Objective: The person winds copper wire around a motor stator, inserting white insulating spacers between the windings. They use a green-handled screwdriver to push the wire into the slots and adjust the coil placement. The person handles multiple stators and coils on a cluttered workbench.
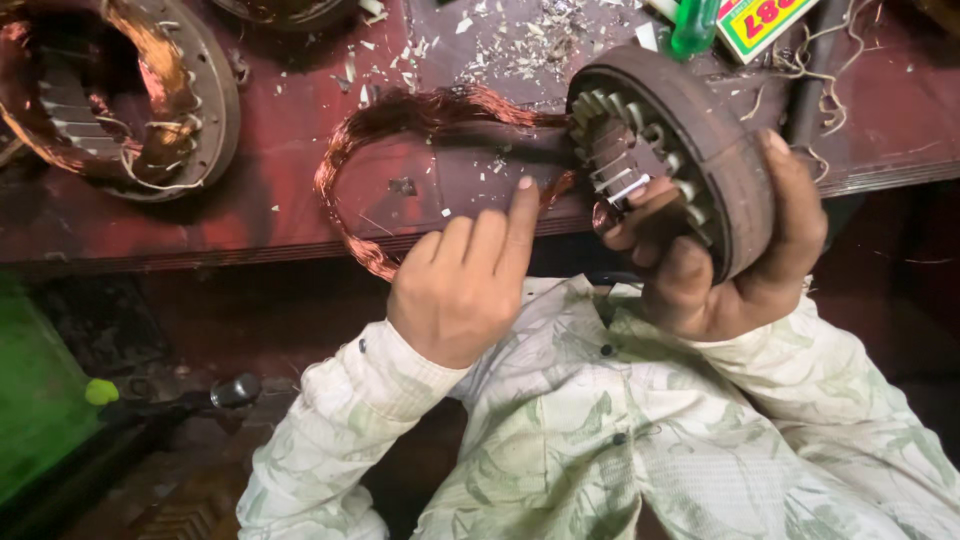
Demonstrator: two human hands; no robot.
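My right hand (735, 265) grips a round metal motor stator (690, 130), tilted on its edge at the front of the dark red workbench (200, 215). Its slotted core (625, 150) faces left. A loop of copper wire (400, 120) runs out of the slots and lies across the bench. My left hand (465, 280) is closed around the near end of that copper loop, index finger stretched toward the stator's slots. Both arms wear pale leaf-patterned sleeves.
A second stator with copper windings (130, 90) lies at the bench's far left. Scraps of white insulation (520, 40) litter the bench top. A green bottle (693, 25) and a coloured box (765, 20) stand at the far edge. A tool with a metal tip (235, 390) lies below left.
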